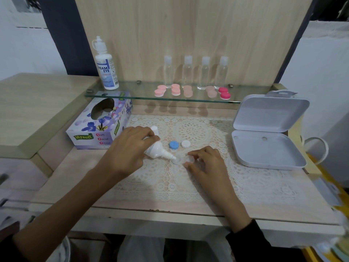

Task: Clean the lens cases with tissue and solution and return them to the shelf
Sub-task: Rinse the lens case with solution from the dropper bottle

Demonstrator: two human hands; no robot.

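Observation:
My left hand (128, 148) grips a small white solution bottle (157, 149), tilted with its nozzle down over the left well of a clear lens case (182, 160) on the lace mat. My right hand (204, 160) pinches the right end of that case between thumb and fingers. A blue cap (174, 145) and a white cap (185, 144) lie just behind the case. Several pink lens cases (176, 89) and a magenta one (224, 93) sit on the glass shelf (143, 95).
A tissue box (100, 123) stands at the left under the shelf. A large solution bottle (106, 69) and several clear small bottles (204, 72) stand on the shelf. An open white hinged box (268, 137) lies at the right. The lace mat (188, 186) covers the desk.

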